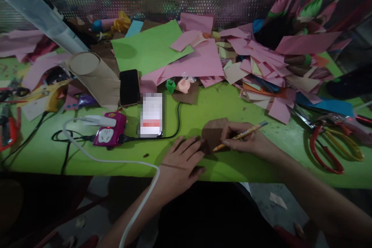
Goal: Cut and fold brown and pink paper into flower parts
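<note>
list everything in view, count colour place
paper piece: 1, brown, at hands
pencil: 1, yellowish, over paper piece
table: 1, green, middle
large sheet: 1, green, back
pink papers: many, pink, back
phone: 1, black, centre-left
pixelated rectangle: 1, whitish, centre
socket: 1, purple, left
cables: several, white and black, left
paper tube: 1, brown, left
bottle: 1, translucent, upper left
crumpled bits: 2, green/peach, centre
scissors: unclear count, red-yellow handles, right
scraps, tools: uncounted, mixed, back/sides
left hand: 1, bare, beside paper piece
right hand: 1, bare, holding pencil
</note>
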Motion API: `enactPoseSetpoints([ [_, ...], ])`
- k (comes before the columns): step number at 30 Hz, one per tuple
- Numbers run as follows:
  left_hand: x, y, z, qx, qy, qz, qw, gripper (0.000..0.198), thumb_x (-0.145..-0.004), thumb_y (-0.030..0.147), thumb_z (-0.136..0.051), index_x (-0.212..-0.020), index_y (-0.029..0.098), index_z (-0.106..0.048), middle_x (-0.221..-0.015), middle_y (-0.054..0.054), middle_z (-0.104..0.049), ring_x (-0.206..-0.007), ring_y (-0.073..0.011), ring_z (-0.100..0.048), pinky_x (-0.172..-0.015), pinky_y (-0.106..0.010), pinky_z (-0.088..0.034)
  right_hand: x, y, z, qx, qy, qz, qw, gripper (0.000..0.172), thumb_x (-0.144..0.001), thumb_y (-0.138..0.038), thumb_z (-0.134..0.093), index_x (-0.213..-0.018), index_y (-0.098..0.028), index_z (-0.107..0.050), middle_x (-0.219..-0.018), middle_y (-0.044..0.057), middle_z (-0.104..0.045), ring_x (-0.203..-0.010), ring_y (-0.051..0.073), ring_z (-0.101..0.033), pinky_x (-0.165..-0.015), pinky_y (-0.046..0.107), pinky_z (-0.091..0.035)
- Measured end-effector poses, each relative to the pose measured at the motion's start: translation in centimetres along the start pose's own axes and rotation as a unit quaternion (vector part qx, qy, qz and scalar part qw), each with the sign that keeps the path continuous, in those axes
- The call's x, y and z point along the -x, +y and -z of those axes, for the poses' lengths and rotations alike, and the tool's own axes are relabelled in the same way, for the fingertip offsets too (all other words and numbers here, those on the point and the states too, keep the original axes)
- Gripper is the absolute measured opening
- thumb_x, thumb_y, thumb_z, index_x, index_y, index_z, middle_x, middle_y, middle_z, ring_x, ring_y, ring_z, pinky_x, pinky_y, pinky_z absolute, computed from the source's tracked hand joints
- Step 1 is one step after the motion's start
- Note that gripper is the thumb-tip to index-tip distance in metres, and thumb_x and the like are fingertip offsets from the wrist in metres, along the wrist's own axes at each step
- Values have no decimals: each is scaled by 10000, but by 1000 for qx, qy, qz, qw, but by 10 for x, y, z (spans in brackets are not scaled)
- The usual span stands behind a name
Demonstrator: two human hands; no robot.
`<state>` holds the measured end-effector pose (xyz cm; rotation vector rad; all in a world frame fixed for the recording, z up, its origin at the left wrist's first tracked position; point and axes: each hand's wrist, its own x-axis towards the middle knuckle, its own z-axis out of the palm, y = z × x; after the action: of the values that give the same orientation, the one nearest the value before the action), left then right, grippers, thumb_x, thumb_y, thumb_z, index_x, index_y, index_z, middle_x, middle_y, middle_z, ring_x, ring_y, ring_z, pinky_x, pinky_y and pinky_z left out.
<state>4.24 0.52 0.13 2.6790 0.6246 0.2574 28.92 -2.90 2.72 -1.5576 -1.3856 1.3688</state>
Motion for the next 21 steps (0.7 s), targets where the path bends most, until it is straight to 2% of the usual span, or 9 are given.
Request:
enactPoseSetpoints([
  [3,1,0,-1,13,17,-2,1000,343,-959,345,-533,-1270,206,-576,-1397,-42,-595,-1372,-216,-448,-1194,-457,-281,-6,5,0,-36,66,12,997,250,-800,-433,-679,-736,-209,-589,-595,-14,-587,-518,119,-506,-468,238,-367],
  [6,2,0,-1,17,24,-2,1000,345,-964,335,-526,-1281,208,-573,-1393,-44,-599,-1368,-212,-454,-1196,-451,-277,-14,8,-1,-29,109,48,992,279,-796,-468,-695,-760,-216,-581,-635,-1,-622,-567,143,-572,-521,263,-438],
  [9,2,0,-1,12,17,0,1000,352,-960,344,-534,-1285,211,-571,-1402,-43,-591,-1375,-212,-446,-1197,-456,-274,-19,9,-3,-8,114,55,992,277,-818,-482,-679,-791,-223,-586,-669,4,-645,-616,159,-615,-580,289,-488],
  [14,1,1,0,9,5,-1,1000,357,-962,355,-532,-1289,217,-565,-1419,-42,-576,-1379,-215,-441,-1194,-460,-277,-20,11,-6,-2,120,52,991,281,-826,-484,-670,-807,-218,-585,-680,5,-652,-602,150,-610,-580,284,-490],
  [17,1,1,0,4,7,1,1000,366,-955,350,-545,-1295,214,-561,-1417,-44,-578,-1381,-212,-438,-1192,-461,-282,-19,10,-5,17,118,56,991,246,-835,-443,-663,-796,-211,-592,-670,8,-650,-606,146,-597,-578,273,-469],
  [21,1,0,-1,1,5,0,1000,376,-944,357,-565,-1292,212,-566,-1396,-43,-594,-1381,-212,-436,-1192,-458,-280,-16,8,-4,38,98,47,993,214,-812,-393,-665,-739,-203,-599,-613,-6,-614,-546,123,-520,-495,238,-384],
])
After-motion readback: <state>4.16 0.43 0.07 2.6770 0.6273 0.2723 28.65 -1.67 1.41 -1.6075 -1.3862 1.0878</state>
